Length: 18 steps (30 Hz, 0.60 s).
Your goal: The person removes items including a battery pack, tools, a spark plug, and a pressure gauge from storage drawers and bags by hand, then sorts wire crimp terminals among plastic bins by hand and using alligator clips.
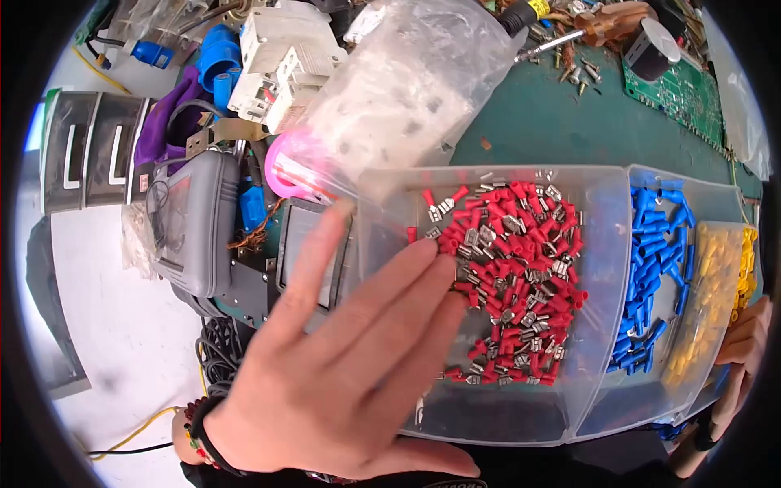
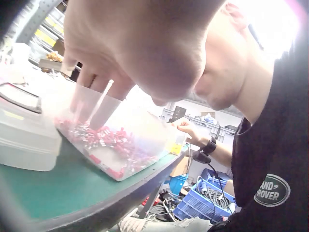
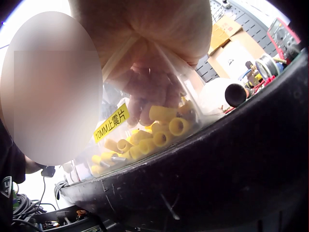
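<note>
My left hand (image 1: 350,358) reaches over a clear plastic bin (image 1: 496,423) with straight, spread fingers, their tips close to a pile of red insulated crimp terminals (image 1: 521,276). Through the bin wall in the left wrist view, those fingers show dipped down toward the red terminals. Far to the right, my right hand (image 1: 742,350) is at a bin of yellow crimp connectors (image 3: 145,140). In the right wrist view its fingers reach down among them behind the clear wall, partly hidden. I cannot tell whether they pinch one. A yellow label (image 3: 112,123) is stuck on that wall.
Blue crimp connectors (image 1: 651,268) fill the middle bin. Behind the bins lie a bulky clear plastic bag (image 1: 407,98), a roll of pink tape (image 1: 297,167) and a green circuit board (image 1: 675,89). A grey case (image 1: 195,228) stands at left. Loose screws and a screwdriver (image 1: 602,28) lie at the back.
</note>
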### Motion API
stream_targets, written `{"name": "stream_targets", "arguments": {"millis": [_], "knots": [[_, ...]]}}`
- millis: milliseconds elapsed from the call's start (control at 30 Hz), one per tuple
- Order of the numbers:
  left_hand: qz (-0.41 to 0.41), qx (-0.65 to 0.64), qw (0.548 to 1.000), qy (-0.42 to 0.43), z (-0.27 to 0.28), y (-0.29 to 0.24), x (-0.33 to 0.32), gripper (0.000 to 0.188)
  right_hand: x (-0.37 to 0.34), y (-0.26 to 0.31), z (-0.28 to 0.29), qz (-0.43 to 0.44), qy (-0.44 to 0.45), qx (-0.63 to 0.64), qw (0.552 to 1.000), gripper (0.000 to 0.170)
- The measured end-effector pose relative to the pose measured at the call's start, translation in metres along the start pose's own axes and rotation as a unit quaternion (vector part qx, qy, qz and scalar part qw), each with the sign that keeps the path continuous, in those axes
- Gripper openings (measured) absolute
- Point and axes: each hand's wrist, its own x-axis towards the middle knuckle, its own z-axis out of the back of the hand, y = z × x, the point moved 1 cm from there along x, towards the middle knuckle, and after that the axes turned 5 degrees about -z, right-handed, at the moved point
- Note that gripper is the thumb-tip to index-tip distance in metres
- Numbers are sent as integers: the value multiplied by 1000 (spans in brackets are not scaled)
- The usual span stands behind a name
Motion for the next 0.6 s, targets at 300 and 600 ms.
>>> {"name": "stream_targets", "arguments": {"millis": [300, 600], "knots": [[27, -32, 999, 32, 18, 1, 18, 25, -3, -6, -1, 19, 29, -1, 999, 28], [-46, -46, 995, -80, 9, 13, 33, 22, -6, 0, -37, -16, -229, 191, 954, 27]]}}
